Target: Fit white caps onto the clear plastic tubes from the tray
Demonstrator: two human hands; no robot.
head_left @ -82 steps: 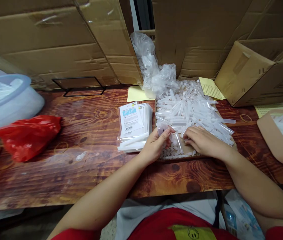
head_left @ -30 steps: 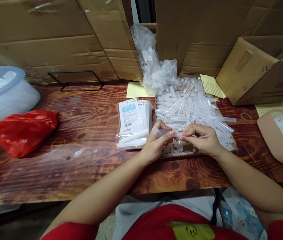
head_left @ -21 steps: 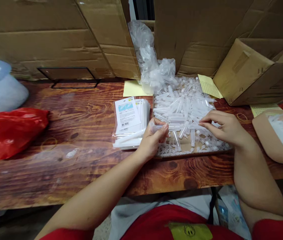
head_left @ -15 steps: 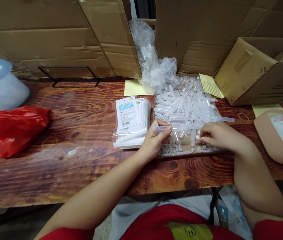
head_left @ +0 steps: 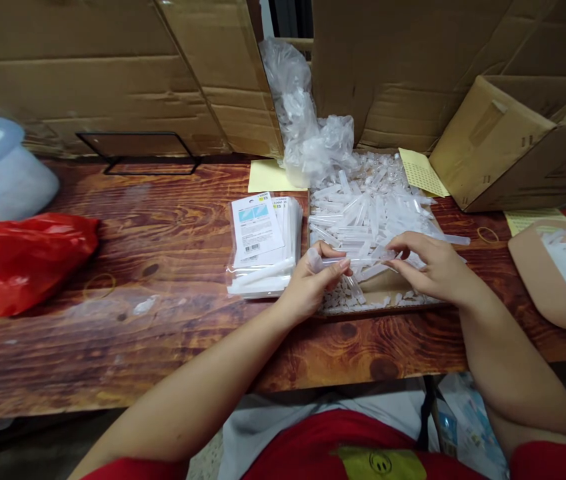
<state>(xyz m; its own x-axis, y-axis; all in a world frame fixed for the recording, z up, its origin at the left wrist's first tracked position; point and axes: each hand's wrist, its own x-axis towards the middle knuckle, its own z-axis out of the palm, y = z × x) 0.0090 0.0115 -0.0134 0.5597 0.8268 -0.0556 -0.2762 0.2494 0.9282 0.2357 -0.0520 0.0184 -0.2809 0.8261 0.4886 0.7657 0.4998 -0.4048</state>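
Note:
My left hand [head_left: 313, 283] is closed around a clear plastic tube [head_left: 363, 261], which points right across the shallow cardboard tray [head_left: 383, 283]. A rounded translucent end [head_left: 314, 259] shows above that hand's fingers; whether it belongs to the same tube I cannot tell. At the tube's right end, my right hand [head_left: 427, 267] pinches a small clear plastic piece [head_left: 389, 254], perhaps a cap; its exact shape is unclear. Beneath and behind both hands lies a heap of similar translucent tubes [head_left: 353, 217]. Small white bits [head_left: 345, 303] line the tray's near edge.
Left of the tray is a stack of printed packets [head_left: 260, 233]. A red plastic bag [head_left: 27, 260] and a bluish tub [head_left: 3, 173] stand far left. On the right are a cardboard box [head_left: 497, 147] and a beige container of white pieces [head_left: 543, 280]. Crumpled clear bags [head_left: 313, 140] lie behind.
My right hand went right to the tray's small pieces, then came back left with one to the tube's end. My left hand keeps its hold on the tube, nearly still.

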